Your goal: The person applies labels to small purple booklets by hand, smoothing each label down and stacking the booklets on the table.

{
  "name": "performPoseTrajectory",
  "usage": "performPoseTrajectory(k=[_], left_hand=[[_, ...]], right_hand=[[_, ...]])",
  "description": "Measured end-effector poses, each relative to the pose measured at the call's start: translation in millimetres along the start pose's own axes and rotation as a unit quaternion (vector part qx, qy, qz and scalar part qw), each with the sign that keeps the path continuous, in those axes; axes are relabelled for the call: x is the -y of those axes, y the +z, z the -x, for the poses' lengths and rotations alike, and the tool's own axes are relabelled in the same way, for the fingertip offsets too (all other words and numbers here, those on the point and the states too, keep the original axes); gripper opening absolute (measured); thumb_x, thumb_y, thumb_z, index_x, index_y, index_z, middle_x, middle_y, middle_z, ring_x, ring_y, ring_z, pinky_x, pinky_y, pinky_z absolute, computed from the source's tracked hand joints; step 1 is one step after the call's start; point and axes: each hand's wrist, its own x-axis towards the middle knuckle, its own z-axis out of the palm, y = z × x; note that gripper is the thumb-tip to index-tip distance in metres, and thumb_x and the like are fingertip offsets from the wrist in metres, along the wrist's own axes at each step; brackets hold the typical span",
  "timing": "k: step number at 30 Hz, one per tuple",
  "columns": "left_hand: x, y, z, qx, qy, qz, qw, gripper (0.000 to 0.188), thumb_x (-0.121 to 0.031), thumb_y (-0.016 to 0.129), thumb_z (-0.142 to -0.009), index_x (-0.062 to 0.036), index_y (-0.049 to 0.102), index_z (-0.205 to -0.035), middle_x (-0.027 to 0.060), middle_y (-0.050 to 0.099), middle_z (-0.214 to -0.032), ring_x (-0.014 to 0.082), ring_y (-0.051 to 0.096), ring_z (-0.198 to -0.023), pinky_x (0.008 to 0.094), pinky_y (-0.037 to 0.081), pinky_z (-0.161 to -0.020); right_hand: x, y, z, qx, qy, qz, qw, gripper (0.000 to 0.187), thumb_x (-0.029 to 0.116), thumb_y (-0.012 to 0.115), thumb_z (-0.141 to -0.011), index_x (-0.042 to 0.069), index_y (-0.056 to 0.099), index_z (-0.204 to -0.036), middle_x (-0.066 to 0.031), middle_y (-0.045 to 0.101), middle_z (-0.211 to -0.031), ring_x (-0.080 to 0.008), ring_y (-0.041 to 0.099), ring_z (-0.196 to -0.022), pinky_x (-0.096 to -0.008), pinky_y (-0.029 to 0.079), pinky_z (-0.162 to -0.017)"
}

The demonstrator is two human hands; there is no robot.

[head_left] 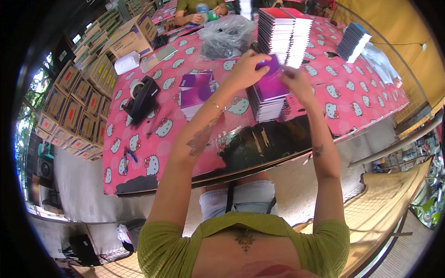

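A purple notebook (pixel 270 66), slightly blurred, is held over a stack of purple spiral notebooks (pixel 271 90) near the table's front edge. My left hand (pixel 250 69) grips its upper left side, with the thumb lying over the cover. At its right edge, the fingers of my right hand (pixel 299 85) are closed on it, partly smeared by motion. To the left of my left forearm stands a shorter pile of purple notebooks (pixel 194 96). Just beyond my hands rises a tall double stack of spiral notebooks (pixel 280 37) with red covers on top.
On the pink patterned tablecloth (pixel 162 127) are a black tape dispenser (pixel 143 98), pliers (pixel 130 157), a plastic bag of black items (pixel 226 38) and a dark notebook stack (pixel 353 42). Cardboard boxes (pixel 76 102) are piled at left. Another person (pixel 201 11) works across the table.
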Motion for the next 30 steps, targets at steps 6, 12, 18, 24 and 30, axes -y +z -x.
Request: performPoseTrajectory(k=[6,12,18,24,30], left_hand=[[25.9,37.1,27.2,-0.159,0.092,-0.223,0.957,0.025,-0.029,0.068,-0.09,-0.0171,0.073,-0.112,0.0123,0.065,-0.114,0.0305,0.057,-0.114,0.0419,0.047,-0.092],[0.6,-6.4,88.5,-0.173,0.031,-0.07,0.982,0.026,-0.016,0.072,-0.087,-0.0049,0.07,-0.11,0.0135,0.067,-0.105,0.0323,0.064,-0.102,0.0395,0.05,-0.086],[39.2,-83.8,191.9,-0.096,-0.044,-0.277,0.955,0.036,-0.02,0.076,-0.083,-0.0081,0.07,-0.116,0.0139,0.068,-0.114,0.034,0.063,-0.106,0.0433,0.05,-0.092],[24.6,-49.8,175.9,-0.17,0.085,-0.355,0.916,0.032,-0.017,0.073,-0.084,-0.0071,0.068,-0.114,0.0112,0.068,-0.114,0.0325,0.064,-0.105,0.0449,0.051,-0.092],[-48.9,45.9,169.6,-0.039,0.149,-0.116,0.981,0.027,-0.016,0.07,-0.087,-0.0068,0.067,-0.112,0.0094,0.069,-0.112,0.0286,0.067,-0.093,0.0423,0.051,-0.082]], right_hand=[[-16.2,6.1,11.6,-0.028,0.012,0.17,0.985,0.05,0.032,0.078,-0.08,0.0,0.07,-0.118,-0.0154,0.072,-0.084,-0.0224,0.069,-0.076,-0.0355,0.053,-0.071],[-22.5,1.2,17.4,-0.062,0.018,0.217,0.974,0.051,0.036,0.077,-0.081,0.003,0.07,-0.12,-0.0168,0.071,-0.093,-0.026,0.069,-0.08,-0.0368,0.054,-0.073],[18.2,39.7,24.5,-0.046,-0.198,0.342,0.917,0.064,0.046,0.073,-0.085,0.007,0.06,-0.135,-0.0172,0.054,-0.14,-0.0324,0.058,-0.12,-0.0467,0.044,-0.101],[10.1,34.6,-58.8,0.114,-0.086,0.398,0.906,0.075,0.069,0.056,-0.087,0.008,0.064,-0.13,-0.0164,0.061,-0.133,-0.035,0.057,-0.124,-0.0478,0.041,-0.105],[11.3,49.9,-69.2,0.178,-0.041,0.4,0.898,0.06,0.065,0.06,-0.085,0.011,0.075,-0.109,-0.0177,0.073,-0.102,-0.0371,0.069,-0.1,-0.0449,0.052,-0.091]])
